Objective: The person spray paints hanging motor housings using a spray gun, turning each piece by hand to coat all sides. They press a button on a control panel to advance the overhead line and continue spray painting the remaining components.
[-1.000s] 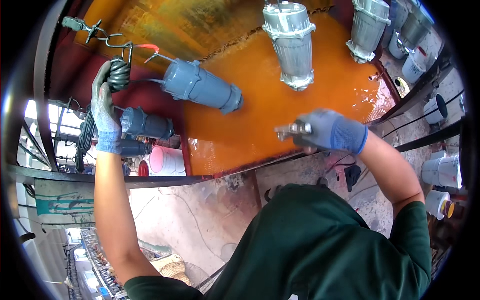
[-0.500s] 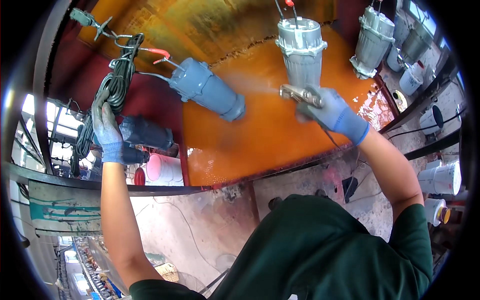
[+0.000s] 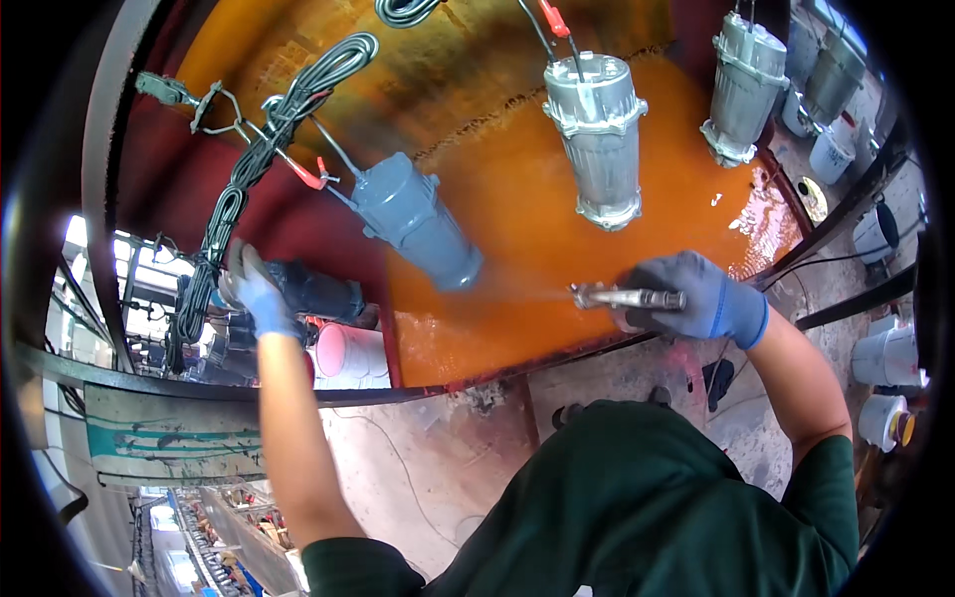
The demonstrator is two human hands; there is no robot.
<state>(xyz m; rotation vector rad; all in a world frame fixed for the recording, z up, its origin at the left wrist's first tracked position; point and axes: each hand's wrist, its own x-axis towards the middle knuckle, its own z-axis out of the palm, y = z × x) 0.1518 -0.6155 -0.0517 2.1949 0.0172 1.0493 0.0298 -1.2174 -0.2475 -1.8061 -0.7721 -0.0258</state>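
My gloved right hand (image 3: 686, 297) is closed around a metal spray gun (image 3: 627, 298). Its nozzle points left, and a fine mist reaches the lower end of a blue-grey, pump-like cylindrical housing (image 3: 413, 219). That housing hangs tilted from a wire hook with a red-sleeved part (image 3: 306, 174). A long bundle of dark cable (image 3: 224, 214) hangs at its left. My gloved left hand (image 3: 261, 294), slightly blurred, has its fingers stretched out beside the lower cable, against or very near it. Behind that hand is a darker housing (image 3: 316, 291).
Bare-metal grey housings hang at centre (image 3: 597, 149) and right (image 3: 744, 85). Under them lies an orange-coated booth floor (image 3: 517, 338) with a dark front rim. A pink-ended bucket (image 3: 348, 350) lies left; white buckets (image 3: 885, 355) stand right. A black hose (image 3: 826, 259) runs at right.
The spray gun has come down and nearer, with its mist now at the housing's lower end. The hanging cable and housings have shifted in view. My left hand sits lower on the cable.
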